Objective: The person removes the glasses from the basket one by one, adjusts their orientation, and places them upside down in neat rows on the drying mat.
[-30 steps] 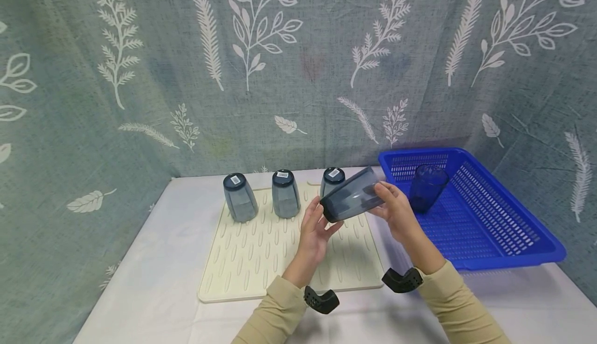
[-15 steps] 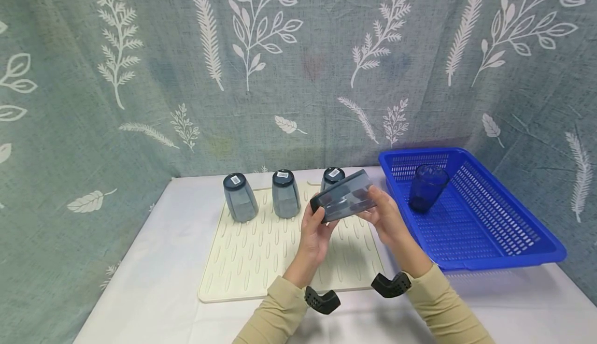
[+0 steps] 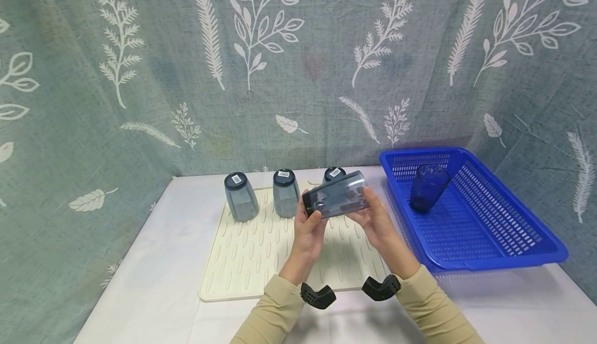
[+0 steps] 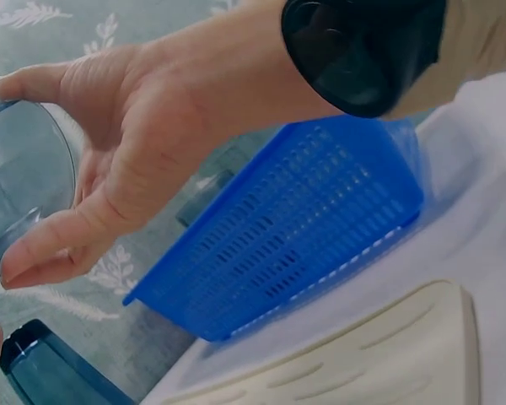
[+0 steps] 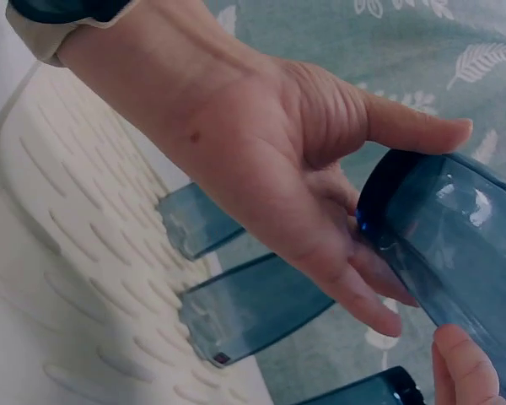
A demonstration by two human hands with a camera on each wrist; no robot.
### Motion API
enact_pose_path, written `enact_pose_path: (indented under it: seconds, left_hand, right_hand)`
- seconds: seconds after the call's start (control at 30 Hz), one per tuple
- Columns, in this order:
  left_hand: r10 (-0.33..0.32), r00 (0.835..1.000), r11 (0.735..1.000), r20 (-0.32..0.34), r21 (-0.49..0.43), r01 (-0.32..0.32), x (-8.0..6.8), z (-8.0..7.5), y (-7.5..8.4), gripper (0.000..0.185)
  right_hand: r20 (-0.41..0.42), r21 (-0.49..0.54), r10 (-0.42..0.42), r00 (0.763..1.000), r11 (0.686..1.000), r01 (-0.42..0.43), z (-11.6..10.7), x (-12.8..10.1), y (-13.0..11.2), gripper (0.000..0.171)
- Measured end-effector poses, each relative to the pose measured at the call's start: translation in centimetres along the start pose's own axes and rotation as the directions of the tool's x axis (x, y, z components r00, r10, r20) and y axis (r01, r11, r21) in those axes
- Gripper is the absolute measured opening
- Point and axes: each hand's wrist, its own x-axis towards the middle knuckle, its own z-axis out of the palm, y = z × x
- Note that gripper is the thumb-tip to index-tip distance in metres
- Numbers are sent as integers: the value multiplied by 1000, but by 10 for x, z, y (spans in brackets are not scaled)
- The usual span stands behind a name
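Observation:
A tinted blue-grey drinking glass [image 3: 337,196] lies tilted in the air over the drying mat [image 3: 266,256]. My left hand [image 3: 308,235] holds it round its dark base, with the thumb across the near side. The right wrist view also shows this left hand [image 5: 270,160] at the base. At the mouth end, my right hand [image 3: 379,222] grips the rim. In the left wrist view, the right hand [image 4: 126,143] has thumb and fingers spread either side of that rim. Part of the right hand's fingers is hidden behind the glass.
Behind on the mat stand three upside-down glasses: one at left [image 3: 241,201], one in the middle [image 3: 286,199], and one at right [image 3: 333,172], partly covered by the held glass. A blue plastic basket [image 3: 550,253] at right contains another glass [image 3: 429,186].
Both hands have carried the glass leftward, and it has tipped closer to level. The right hand has shifted left and away from the basket. The other glasses stay put.

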Motion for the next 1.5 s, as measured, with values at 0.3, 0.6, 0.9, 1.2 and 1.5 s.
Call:
enact_pose_path:
  seconds: [0.3,0.6,0.9,1.2,1.5]
  left_hand:
    - [64,998,995,-8,-80,-64,3,2,1,61]
    - [100,993,986,-65,-127,-107,8,1,3,60]
    - [81,994,989,-74,-117,-89,10,-2,10,62]
    - [99,992,991,-83,-77,-105,10,-4,15,60]
    - [90,991,995,-103,-40,-95,12,-3,25,70]
  right_hand:
    - [-4,28,6,1000,1000,-6,5,0,5,29]
    - [111,36,25,994,999,-29,7,0,9,30]
    - [135,-115,61,989,992,-46,6,-1,9,40]
    - [171,-138,120,978,986,-97,2,-2,10,42]
    - [274,-149,155,949,982,-117,-3,-1,13,45]
